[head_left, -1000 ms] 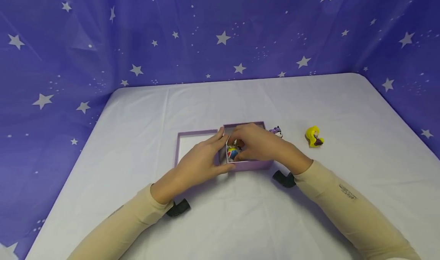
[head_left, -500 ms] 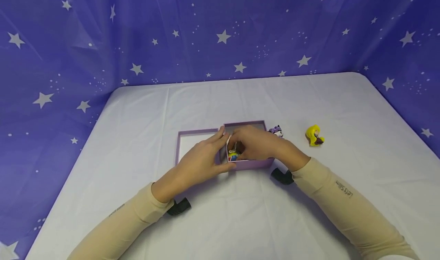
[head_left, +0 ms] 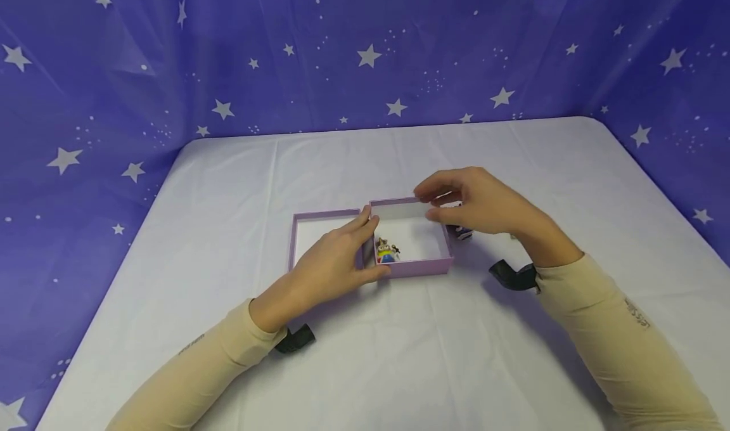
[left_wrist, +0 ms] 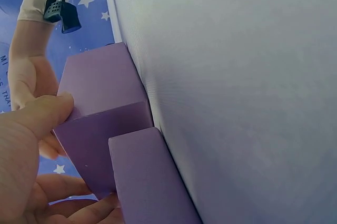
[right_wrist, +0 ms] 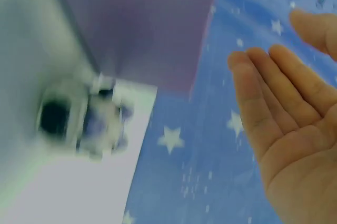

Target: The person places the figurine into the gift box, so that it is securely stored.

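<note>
The purple box (head_left: 419, 269) stands uncovered on the white cloth. My left hand (head_left: 325, 266) grips its left end, thumb at the front corner and fingers at the back. Inside, in the front left corner, sits a small yellow-and-blue Minion-like figurine (head_left: 387, 253) with metal keyring parts. Above the box's right rim is my right hand (head_left: 487, 203), holding nothing; the right wrist view shows its fingers extended. Below that hand, just outside the box's right wall, a purple-and-white figurine (head_left: 463, 232) is partly hidden; it looks blurred in the right wrist view.
The purple lid (head_left: 326, 215), white inside, lies left against the box, partly under my left hand. Dark camera mounts (head_left: 513, 276) hang at both wrists. White cloth (head_left: 365, 367) covers the table, with a starry blue curtain (head_left: 319, 44) behind.
My right hand has let go of the Minion-like figurine, leaving it in the box's corner, and moved up and right, now covering the yellow-haired figurine. My left hand has stayed in place.
</note>
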Tool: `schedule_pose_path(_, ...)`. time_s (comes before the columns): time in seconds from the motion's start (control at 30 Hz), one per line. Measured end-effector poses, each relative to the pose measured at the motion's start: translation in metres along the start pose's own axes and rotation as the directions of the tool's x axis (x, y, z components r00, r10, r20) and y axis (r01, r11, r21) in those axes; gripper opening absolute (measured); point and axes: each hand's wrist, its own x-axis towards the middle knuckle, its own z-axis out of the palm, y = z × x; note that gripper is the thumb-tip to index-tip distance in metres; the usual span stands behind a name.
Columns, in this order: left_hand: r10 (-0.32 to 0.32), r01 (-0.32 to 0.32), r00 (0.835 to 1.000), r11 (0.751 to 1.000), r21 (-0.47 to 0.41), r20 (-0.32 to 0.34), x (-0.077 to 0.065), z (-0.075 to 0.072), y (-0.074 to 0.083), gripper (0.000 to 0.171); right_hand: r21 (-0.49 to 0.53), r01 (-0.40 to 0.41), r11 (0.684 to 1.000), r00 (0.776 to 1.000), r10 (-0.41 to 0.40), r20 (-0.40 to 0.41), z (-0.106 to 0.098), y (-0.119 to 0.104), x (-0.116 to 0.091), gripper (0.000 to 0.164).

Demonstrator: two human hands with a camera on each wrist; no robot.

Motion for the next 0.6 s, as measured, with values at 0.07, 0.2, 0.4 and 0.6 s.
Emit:
schedule_pose_path(0.07, 0.002, -0.002, 1.000, 1.000, 0.000, 0.005, 0.000, -0.001, 0.000, 0.088, -0.001, -0.024, 1.000, 0.998, 0.023, -0.056, -0.009, 0.006, -0.008, 0.036)
schedule_pose_path(0.2, -0.001, 0.001, 1.000, 1.000, -0.001, 0.015, -0.001, 0.000, 0.000, 0.089, 0.000, -0.100, 0.995, 0.991, 0.099, -0.085, -0.018, 0.021, -0.022, 0.049)
schedule_pose_path(0.4, -0.004, 0.004, 1.000, 1.000, -0.008, 0.019, -0.001, -0.001, -0.001, 0.088, -0.058, -0.170, 0.984, 0.985, 0.169, -0.019, -0.012, 0.042, -0.032, 0.067)
schedule_pose_path(0.6, 0.001, -0.001, 1.000, 1.000, -0.009, 0.015, 0.000, 0.000, -0.001, 0.088, -0.241, -0.155, 0.958, 0.983, 0.173, 0.056, -0.004, 0.054, -0.034, 0.073)
